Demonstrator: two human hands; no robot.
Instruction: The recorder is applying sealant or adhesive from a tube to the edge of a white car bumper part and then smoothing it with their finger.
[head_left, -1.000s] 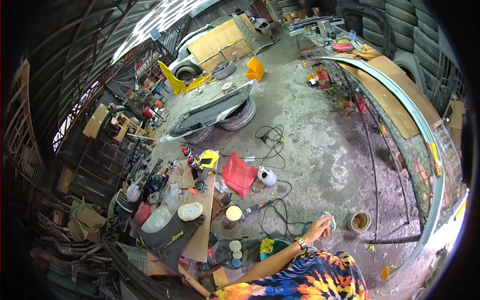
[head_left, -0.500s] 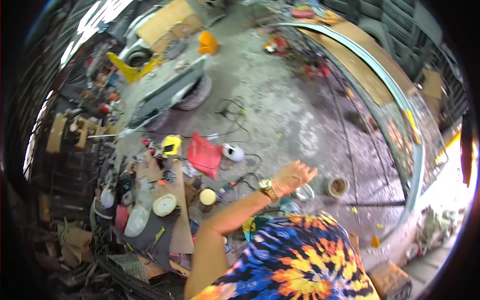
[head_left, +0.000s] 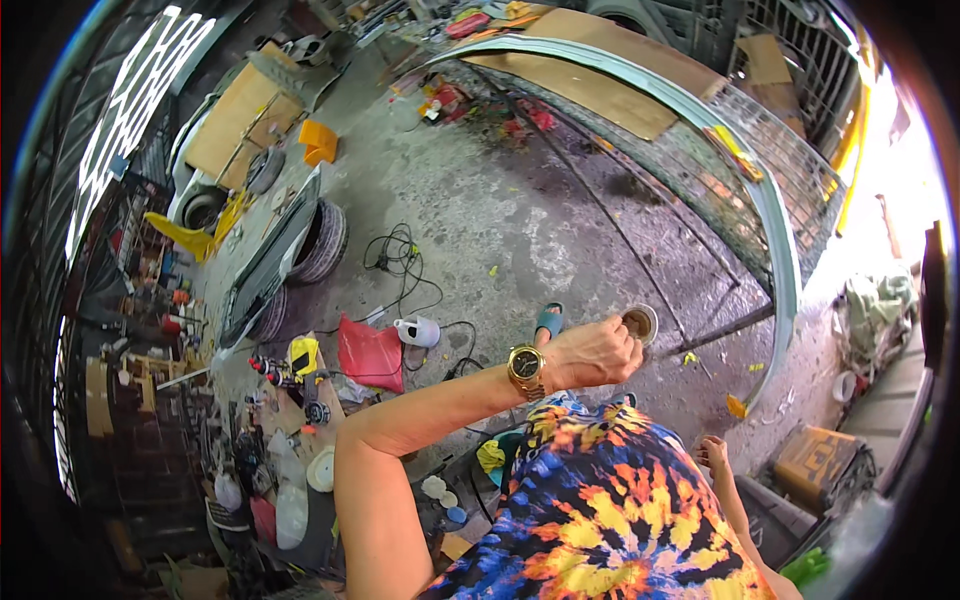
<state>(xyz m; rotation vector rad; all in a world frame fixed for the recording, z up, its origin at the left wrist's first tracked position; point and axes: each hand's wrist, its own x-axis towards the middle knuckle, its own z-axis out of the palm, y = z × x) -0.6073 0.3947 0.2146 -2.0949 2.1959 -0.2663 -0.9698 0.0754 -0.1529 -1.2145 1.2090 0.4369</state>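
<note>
My left hand [head_left: 592,353], with a gold watch [head_left: 525,364] on its wrist, is raised in front of my tie-dye shirt [head_left: 610,500]. Its fingers are curled closed, and their inner side is hidden, so whatever they may hold cannot be made out. Just past the knuckles, a round container [head_left: 641,322] with brown contents is partly covered by the hand. It appears to stand on the floor below. Low at my right side hangs my right hand [head_left: 712,453], small in view, fingers curled, with nothing visible in it. A teal sandal [head_left: 549,318] shows beyond my left wrist.
A curved pale strip [head_left: 775,230] on a metal frame bounds the right. Black cable [head_left: 400,262], a red bag [head_left: 370,354] and a white jug [head_left: 418,331] lie on the floor to the left. Tyres [head_left: 322,240] stand farther off; a cardboard box [head_left: 818,462] is at right.
The view has swung, shifting floor things leftward. My left hand now overlaps the round container, and its fingers look more tightly curled. My right hand and the sandal have come into view.
</note>
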